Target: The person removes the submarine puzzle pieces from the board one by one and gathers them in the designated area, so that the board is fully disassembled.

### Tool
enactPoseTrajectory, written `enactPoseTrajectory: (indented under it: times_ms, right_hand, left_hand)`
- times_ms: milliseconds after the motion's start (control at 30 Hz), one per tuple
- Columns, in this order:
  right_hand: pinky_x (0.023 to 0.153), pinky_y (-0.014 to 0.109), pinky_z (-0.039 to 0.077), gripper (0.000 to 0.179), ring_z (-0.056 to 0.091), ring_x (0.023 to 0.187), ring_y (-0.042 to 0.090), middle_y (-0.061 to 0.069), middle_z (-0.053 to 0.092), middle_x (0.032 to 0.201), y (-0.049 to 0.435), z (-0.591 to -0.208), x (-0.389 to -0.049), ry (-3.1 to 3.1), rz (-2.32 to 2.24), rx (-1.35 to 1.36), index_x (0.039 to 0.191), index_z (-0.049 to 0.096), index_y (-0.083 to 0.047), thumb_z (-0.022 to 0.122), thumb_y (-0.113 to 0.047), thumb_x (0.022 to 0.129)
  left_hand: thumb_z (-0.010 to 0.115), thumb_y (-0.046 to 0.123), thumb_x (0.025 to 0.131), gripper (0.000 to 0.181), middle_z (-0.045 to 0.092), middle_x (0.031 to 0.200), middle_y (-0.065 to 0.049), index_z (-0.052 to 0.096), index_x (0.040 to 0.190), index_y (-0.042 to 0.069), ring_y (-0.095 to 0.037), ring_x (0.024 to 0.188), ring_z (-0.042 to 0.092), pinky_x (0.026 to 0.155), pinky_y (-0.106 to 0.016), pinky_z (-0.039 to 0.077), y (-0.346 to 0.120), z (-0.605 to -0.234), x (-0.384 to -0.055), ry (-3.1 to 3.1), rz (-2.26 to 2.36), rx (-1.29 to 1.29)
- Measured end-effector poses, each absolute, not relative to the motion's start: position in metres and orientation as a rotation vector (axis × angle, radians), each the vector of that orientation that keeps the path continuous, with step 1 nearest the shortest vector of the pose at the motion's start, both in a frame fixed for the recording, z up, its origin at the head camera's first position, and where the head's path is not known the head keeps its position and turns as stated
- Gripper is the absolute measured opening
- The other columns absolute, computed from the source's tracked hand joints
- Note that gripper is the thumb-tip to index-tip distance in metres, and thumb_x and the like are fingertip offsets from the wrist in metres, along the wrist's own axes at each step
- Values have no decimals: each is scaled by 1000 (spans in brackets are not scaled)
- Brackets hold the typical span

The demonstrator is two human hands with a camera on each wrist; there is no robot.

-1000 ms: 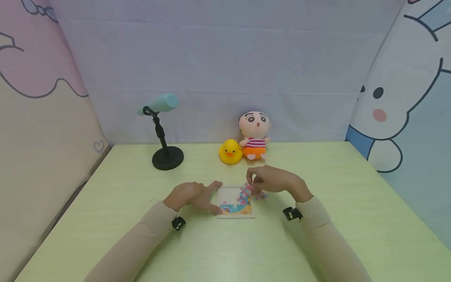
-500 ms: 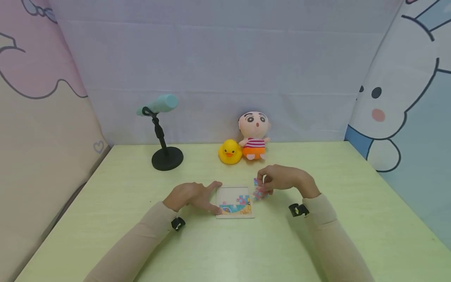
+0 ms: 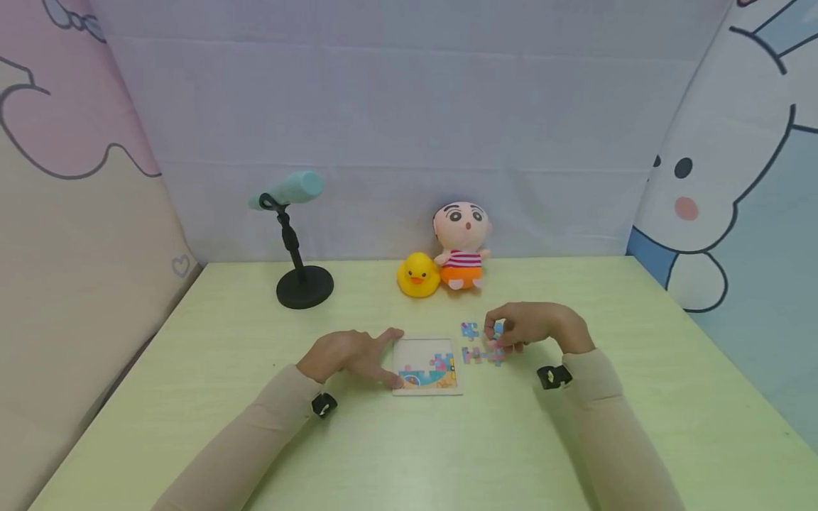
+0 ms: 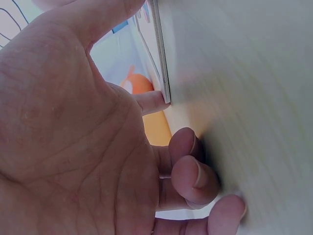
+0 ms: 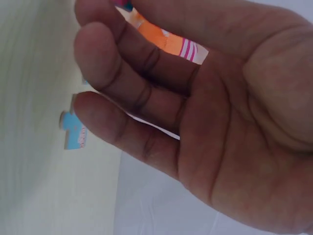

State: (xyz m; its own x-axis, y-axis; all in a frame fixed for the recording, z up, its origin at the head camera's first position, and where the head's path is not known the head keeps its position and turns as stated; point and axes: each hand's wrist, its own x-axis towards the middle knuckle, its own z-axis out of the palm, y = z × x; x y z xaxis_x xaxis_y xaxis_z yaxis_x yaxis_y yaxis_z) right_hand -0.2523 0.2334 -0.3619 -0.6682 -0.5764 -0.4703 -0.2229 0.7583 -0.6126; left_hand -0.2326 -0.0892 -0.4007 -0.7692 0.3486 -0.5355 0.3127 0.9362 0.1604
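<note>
A shallow jigsaw tray (image 3: pixel 412 348) lies on the table, with joined pieces along its bottom and right side. My left hand (image 3: pixel 351 353) rests at its left side, thumb on the near corner and index finger at the far corner. In the left wrist view that index fingertip (image 4: pixel 155 102) touches the tray's edge, while the other fingers bend near the table. My right hand (image 3: pixel 527 326) pinches a small puzzle piece (image 5: pixel 125 4), mostly hidden by the fingers. Beside it lie a blue piece (image 3: pixel 469 330) and several pink-and-blue pieces (image 3: pixel 471 355).
Behind the tray sit a yellow rubber duck (image 3: pixel 418 275) and a plush doll (image 3: pixel 463 245) in orange shorts. A black stand (image 3: pixel 304 287) holding a mint-green cylinder (image 3: pixel 295 187) is at the back left. A pale cloth (image 3: pixel 383 106) hangs behind the table.
My right hand has moved right from the tray, taking pink-and-blue pieces out of its upper right. Those pieces now lie spread on the table. My left hand has stayed at the tray's left side.
</note>
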Motion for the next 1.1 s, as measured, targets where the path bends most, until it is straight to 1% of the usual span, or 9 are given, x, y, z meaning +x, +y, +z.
enactPoseTrajectory:
  times_ms: [167, 300, 400, 567, 800, 1100]
  right_hand:
    - [60, 26, 37, 5, 48, 64, 17, 8, 60, 75, 236, -367, -255, 2246, -721, -581, 102, 58, -4, 59, -1, 99]
    - [58, 26, 32, 5, 44, 61, 17, 5, 53, 69, 238, -369, -256, 2267, -699, -545, 102, 58, -7, 60, -4, 99]
    - [57, 26, 30, 5, 42, 60, 16, 5, 50, 67, 238, -371, -258, 2272, -682, -533, 101, 57, -8, 60, -4, 99]
    - [55, 25, 28, 4, 42, 59, 15, 3, 49, 67, 240, -375, -258, 2276, -656, -528, 102, 57, -8, 60, -5, 99]
    - [54, 26, 26, 5, 38, 55, 13, 1, 43, 62, 242, -374, -257, 2308, -607, -510, 101, 57, -10, 61, -8, 99]
    - [56, 26, 27, 9, 41, 58, 14, 2, 45, 64, 241, -371, -255, 2330, -581, -467, 104, 58, -11, 59, -5, 98]
  left_hand:
    - [65, 77, 78, 98, 58, 84, -7, 18, 156, 39, -21, 69, 54, 62, -36, 40, -88, -400, -232, 2510, 86, 461]
    - [64, 76, 79, 98, 57, 82, -6, 19, 156, 39, -21, 68, 53, 61, -35, 40, -89, -399, -232, 2515, 80, 474]
    - [64, 76, 79, 98, 56, 81, -6, 18, 157, 38, -21, 68, 53, 61, -35, 40, -88, -399, -232, 2514, 76, 477]
    - [64, 76, 79, 97, 58, 83, -7, 18, 157, 38, -21, 69, 53, 62, -35, 40, -88, -399, -232, 2512, 79, 476]
    - [64, 76, 79, 98, 58, 84, -7, 19, 157, 38, -21, 70, 54, 63, -36, 40, -89, -400, -233, 2512, 90, 481]
    - [65, 75, 79, 98, 59, 88, -8, 19, 157, 38, -23, 73, 55, 64, -37, 41, -88, -398, -232, 2499, 100, 463]
